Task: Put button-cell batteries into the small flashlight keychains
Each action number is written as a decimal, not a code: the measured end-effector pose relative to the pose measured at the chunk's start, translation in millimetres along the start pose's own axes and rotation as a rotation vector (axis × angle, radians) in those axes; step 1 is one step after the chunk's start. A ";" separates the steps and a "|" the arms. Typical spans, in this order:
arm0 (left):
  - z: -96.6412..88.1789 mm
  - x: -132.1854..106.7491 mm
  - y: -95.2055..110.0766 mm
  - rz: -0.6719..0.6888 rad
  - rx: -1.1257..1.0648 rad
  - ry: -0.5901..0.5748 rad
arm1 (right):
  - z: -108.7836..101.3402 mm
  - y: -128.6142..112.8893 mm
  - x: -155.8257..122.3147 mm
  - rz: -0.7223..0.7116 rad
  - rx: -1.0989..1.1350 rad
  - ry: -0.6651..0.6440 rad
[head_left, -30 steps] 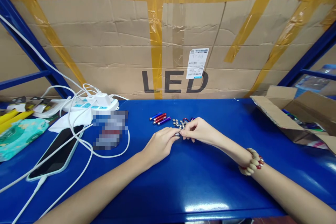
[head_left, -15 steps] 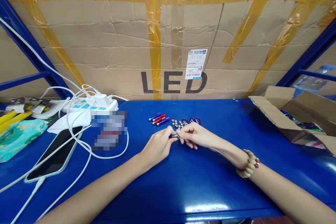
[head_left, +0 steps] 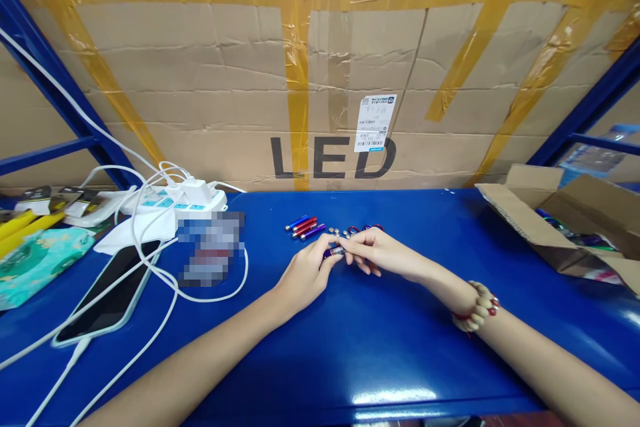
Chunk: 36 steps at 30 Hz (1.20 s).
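My left hand (head_left: pixel 305 272) and my right hand (head_left: pixel 376 252) meet fingertip to fingertip over the blue table (head_left: pixel 350 347). Between them they pinch a small purple tube (head_left: pixel 332 253) with a silver end. Just behind the hands lies a cluster of small silver button cells (head_left: pixel 344 233) and some red and blue ring clips (head_left: pixel 370 227). Several red, blue and purple tubes (head_left: pixel 305 226) lie side by side to the left of the cells. A beaded bracelet (head_left: pixel 476 310) circles my right wrist.
A phone (head_left: pixel 107 293) on a white cable lies at the left, beside a white power strip (head_left: pixel 173 197) and a teal packet (head_left: pixel 35 260). An open cardboard box (head_left: pixel 565 220) stands at the right. A taped "LED" carton (head_left: pixel 320 67) walls the back.
Both hands dipped a little toward me with the small tube, then returned toward the button cells. The purple body of the tube now shows more between the fingers.
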State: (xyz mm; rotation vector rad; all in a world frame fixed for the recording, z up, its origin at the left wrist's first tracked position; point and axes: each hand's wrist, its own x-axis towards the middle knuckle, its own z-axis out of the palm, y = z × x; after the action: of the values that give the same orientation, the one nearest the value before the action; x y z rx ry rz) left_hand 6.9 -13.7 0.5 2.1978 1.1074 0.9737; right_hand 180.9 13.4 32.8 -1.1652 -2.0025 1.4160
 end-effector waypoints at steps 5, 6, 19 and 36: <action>0.3 4.3 -2.3 -0.051 0.010 0.108 | -26.1 -3.1 -1.7 -0.082 -0.296 0.340; 0.1 5.1 -2.9 -0.069 0.012 0.131 | -31.3 -2.4 -2.0 -0.081 -0.416 0.408; -0.9 5.7 -5.1 -0.133 -0.028 0.123 | -32.1 14.1 3.2 -0.048 -0.880 0.428; -3.6 5.0 -0.3 -0.144 -0.039 0.123 | -7.8 17.2 3.9 -0.410 -1.003 0.285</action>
State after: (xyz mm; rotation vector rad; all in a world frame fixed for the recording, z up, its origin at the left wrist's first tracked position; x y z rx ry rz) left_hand 6.1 -9.0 4.4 2.0190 1.2722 1.0696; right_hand 191.1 23.2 19.7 -1.0899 -2.5652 -0.0253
